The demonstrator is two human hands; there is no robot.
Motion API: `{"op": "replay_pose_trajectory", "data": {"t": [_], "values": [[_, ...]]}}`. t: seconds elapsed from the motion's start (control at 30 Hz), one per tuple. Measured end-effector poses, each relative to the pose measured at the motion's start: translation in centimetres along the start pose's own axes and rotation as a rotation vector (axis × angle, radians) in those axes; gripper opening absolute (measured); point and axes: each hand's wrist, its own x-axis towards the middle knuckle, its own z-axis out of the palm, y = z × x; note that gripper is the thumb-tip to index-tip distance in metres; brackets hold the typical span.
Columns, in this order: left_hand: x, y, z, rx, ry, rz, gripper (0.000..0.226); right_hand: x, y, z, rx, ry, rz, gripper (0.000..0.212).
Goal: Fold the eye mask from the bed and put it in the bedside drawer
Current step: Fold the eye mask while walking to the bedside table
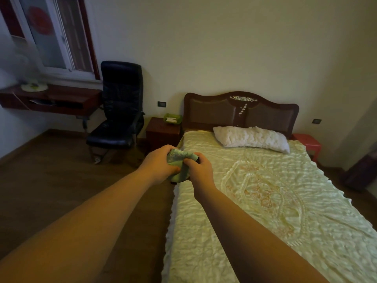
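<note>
Both my hands hold a green patterned eye mask (179, 160) in the air over the left edge of the bed (265, 190). My left hand (160, 165) grips its left side and my right hand (199, 170) pinches its right side, so the mask is bunched between them. A dark strap part shows by my right fingers. The dark wooden bedside cabinet (163, 132) stands beyond my hands, left of the headboard; its front looks closed.
A green tray (173, 119) rests on the cabinet. A black office chair (118, 111) stands to its left, under a wall shelf (51, 99) and window. A white pillow (252, 138) lies at the bed's head. A red stool (308, 142) is at the far right.
</note>
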Motion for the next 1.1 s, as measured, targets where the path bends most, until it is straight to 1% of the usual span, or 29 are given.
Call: {"op": "replay_pose_trajectory", "data": {"t": [0.2,0.27,0.37,0.4,0.47,0.5,0.57,0.67,0.77,0.83,0.9,0.97,1.03,1.1], "values": [[1.1,-4.3,-3.7,0.094,0.027,0.025,0.044,1.2,0.2,5.1,-0.037,-0.067,-0.024,0.016],[1.8,-6.1,-4.4,0.087,0.030,0.031,0.050,1.9,0.6,6.4,-0.023,-0.060,-0.031,0.017],[3.2,-8.9,-5.4,0.081,0.030,0.033,0.070,3.3,1.2,8.4,-0.015,-0.031,-0.038,0.019],[3.9,-9.8,-5.9,0.083,0.049,0.047,0.071,3.9,1.3,9.2,-0.018,-0.028,-0.045,0.020],[5.8,-11.1,-6.8,0.099,0.092,0.101,0.061,5.6,1.7,10.6,-0.048,-0.026,-0.081,0.022],[6.9,-11.6,-7.2,0.127,0.106,0.138,0.053,6.6,1.8,11.3,-0.082,-0.018,-0.118,0.022],[9.5,-12.5,-8.0,0.251,0.121,0.231,0.039,9.2,2.2,12.4,-0.226,0.000,-0.258,0.022],[14.5,-13.6,-9.0,0.453,0.176,0.375,0.029,13.9,2.6,14.2,-0.598,0.031,-0.520,0.023],[20.6,-14.7,-9.5,0.562,0.186,0.528,0.021,19.5,2.9,15.5,-0.758,0.119,-0.648,0.025],[24.6,-15.6,-9.7,0.624,0.172,0.600,0.023,23.5,2.7,16.2,-0.842,0.148,-0.702,0.026],[28.3,-16.6,-10.2,0.674,0.164,0.645,0.027,27.3,2.3,16.8,-0.913,0.132,-0.770,0.027],[31.7,-17.9,-10.8,0.716,0.164,0.678,0.036,30.9,2.0,17.4,-0.982,0.102,-0.821,0.036],[34.8,-19.2,-11.4,0.745,0.131,0.692,0.045,34.3,2.1,18.2,-1.024,0.065,-0.840,0.042],[37.8,-20.7,-11.6,0.770,0.098,0.710,0.048,37.1,2.5,19.1,-1.049,0.051,-0.826,0.044]]}}
